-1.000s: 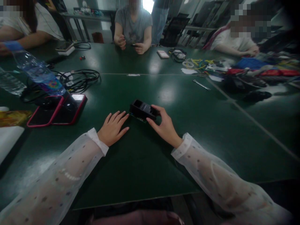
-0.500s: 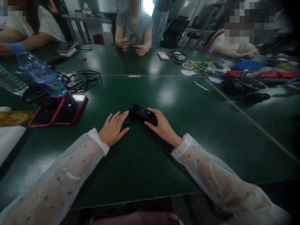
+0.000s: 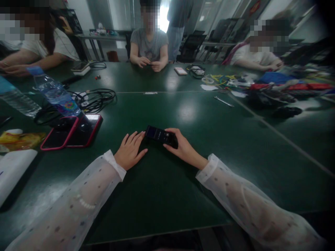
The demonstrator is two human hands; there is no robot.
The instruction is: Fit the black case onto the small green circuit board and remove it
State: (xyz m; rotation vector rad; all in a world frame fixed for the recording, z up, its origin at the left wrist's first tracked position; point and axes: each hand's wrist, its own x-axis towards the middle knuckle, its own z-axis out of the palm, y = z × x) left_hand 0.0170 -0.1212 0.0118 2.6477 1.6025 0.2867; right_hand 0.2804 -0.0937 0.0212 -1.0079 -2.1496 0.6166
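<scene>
A small black device (image 3: 158, 134) with a dark screen lies flat on the green table (image 3: 162, 195) in front of me. My right hand (image 3: 180, 148) grips its right end, thumb on the far side and fingers on the near side. My left hand (image 3: 131, 150) rests flat on the table just left of the device, fingers stretched out, fingertips touching or nearly touching its left end. Both arms wear sheer white sleeves.
Two phones in red cases (image 3: 72, 130) lie at left beside a water bottle (image 3: 56, 94) and black cables (image 3: 95, 99). A metal wrench (image 3: 223, 101) lies further back. Cluttered tools and cloth (image 3: 277, 87) fill the right. Three other people sit round the table.
The device was tilted up on its edge in my right hand a second ago; it now lies flat with its screen up. My left hand has stayed flat beside it.
</scene>
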